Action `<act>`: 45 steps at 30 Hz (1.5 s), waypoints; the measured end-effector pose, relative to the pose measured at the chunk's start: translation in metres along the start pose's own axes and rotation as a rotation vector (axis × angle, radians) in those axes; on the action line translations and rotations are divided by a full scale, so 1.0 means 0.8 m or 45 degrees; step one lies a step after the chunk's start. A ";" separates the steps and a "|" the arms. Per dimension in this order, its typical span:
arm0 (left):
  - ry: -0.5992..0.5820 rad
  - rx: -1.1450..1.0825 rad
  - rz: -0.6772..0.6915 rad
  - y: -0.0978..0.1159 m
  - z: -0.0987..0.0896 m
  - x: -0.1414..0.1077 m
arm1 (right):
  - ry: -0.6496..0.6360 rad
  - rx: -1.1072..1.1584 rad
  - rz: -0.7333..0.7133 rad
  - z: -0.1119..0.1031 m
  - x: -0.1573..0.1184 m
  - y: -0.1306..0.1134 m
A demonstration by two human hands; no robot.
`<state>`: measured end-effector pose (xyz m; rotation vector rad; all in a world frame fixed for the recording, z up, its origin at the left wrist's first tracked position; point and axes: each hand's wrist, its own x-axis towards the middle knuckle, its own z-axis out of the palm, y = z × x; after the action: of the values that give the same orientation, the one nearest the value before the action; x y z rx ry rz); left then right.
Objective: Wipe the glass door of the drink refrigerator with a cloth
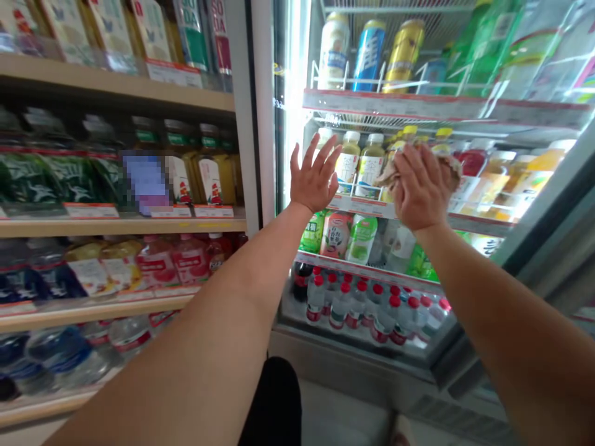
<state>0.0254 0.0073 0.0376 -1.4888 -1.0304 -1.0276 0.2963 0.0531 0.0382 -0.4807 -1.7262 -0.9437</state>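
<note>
My left hand (315, 176) is raised at the left part of a lit glass-fronted fridge, its fingers spread and nothing in it. To its right, my right hand (421, 189) presses a crumpled beige cloth (449, 172) against the glass door, level with the middle shelf. Behind the hands stand tea bottles with white caps (370, 164) and yellow-capped bottles. Lower down are green and pink drink bottles (335, 234). Part of the cloth is hidden under my right hand.
Cans (369, 56) stand on the fridge's upper shelf; red-capped water bottles (341, 303) fill its bottom. A wooden shelf unit (116, 226) with bottles and price tags is at the left. The fridge's dark door frame (460, 365) is at the lower right. My knee shows below.
</note>
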 end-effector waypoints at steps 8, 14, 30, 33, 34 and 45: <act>-0.024 -0.132 -0.064 0.000 0.001 0.002 | 0.062 -0.053 0.106 0.001 -0.005 0.002; -0.088 -0.145 -0.066 -0.002 0.001 0.001 | -0.292 0.133 -0.347 0.002 -0.005 -0.002; -0.080 -0.234 -0.082 -0.002 -0.001 0.001 | -0.022 0.063 0.204 0.001 -0.014 -0.006; -0.142 -0.231 -0.120 0.001 -0.005 0.004 | -0.138 0.062 0.061 -0.001 -0.018 -0.009; -0.164 -0.214 -0.130 0.002 -0.006 0.004 | -0.191 0.075 0.013 -0.002 -0.018 -0.010; -0.068 -0.148 -0.057 -0.004 0.002 0.000 | -0.001 0.026 0.240 0.000 -0.019 -0.016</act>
<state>0.0227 0.0090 0.0382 -1.6013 -1.0614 -1.1006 0.2930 0.0473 0.0197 -0.6186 -1.6573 -0.7905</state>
